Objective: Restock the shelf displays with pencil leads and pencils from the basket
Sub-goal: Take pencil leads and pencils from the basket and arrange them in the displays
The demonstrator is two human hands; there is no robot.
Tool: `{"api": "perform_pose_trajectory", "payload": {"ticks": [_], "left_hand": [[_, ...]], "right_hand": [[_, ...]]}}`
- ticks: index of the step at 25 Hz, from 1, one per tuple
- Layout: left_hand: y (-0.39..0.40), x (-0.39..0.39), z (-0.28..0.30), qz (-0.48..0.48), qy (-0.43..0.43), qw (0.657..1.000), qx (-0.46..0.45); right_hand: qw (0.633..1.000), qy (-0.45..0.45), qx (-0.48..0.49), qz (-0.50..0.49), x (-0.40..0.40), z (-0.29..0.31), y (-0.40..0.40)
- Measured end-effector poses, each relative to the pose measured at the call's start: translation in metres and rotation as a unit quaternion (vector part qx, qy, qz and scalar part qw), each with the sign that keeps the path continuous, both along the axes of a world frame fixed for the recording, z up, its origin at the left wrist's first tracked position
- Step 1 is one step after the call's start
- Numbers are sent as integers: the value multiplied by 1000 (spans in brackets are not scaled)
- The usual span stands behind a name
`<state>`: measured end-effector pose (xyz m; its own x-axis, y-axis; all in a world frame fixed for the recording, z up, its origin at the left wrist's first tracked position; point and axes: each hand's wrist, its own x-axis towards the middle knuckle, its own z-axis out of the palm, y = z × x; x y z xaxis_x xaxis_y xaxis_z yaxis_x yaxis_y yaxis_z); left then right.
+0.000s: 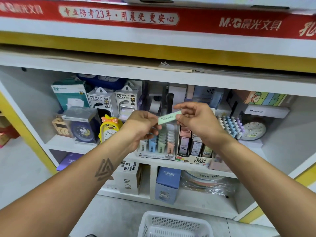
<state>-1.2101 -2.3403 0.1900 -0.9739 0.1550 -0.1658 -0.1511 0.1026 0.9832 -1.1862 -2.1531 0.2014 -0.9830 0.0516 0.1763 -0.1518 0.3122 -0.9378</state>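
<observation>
A small pale green pencil lead case [168, 117] is held in the air in front of the shelf, between both hands. My left hand [142, 127] pinches its left end and my right hand [196, 119] pinches its right end. Directly below stands a display box of pastel lead cases marked 2B [158, 147]. Beside it to the right sits a display of darker lead packs marked 100 [195, 147]. A white plastic basket [174, 224] sits on the floor at the bottom of the view; its contents are not visible.
Power bank boxes [114, 100], a yellow duck clock [109, 127] and a blue clock [82, 130] fill the shelf's left. Pastel pens [230, 125] and a round clock [254, 130] stand at right. Boxes [168, 183] sit in lower compartments. A red banner [153, 17] runs overhead.
</observation>
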Motion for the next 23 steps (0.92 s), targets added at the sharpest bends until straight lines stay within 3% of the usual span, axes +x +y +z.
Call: {"api": "perform_pose_trajectory", "payload": {"ticks": [3,5,9,12,15,18,23], "left_hand": [[-7,-9,-8,13,57,992,-115],[-9,-16,-13,-8,101,969,-227],[-14,-11,-14,-142,178,848,-479],[-14,-7,-21,-264,199,784,-525],[-14,-6,-27,-325,182,746,-553],[-14,-6,-26,-342,176,731,-564],[-13,-6,-24,-352,159,727,-567]], "right_hand": [[1000,10,20,-12,-11,-1,-4],[999,17,41,-22,-18,-3,-6],[966,86,232,-71,-34,-13,-12],[899,165,395,-96,-46,-18,-18],[831,157,521,-111,-60,-20,-27],[793,105,594,-87,-74,-22,-37],[768,40,639,-37,-91,-25,-47]]}}
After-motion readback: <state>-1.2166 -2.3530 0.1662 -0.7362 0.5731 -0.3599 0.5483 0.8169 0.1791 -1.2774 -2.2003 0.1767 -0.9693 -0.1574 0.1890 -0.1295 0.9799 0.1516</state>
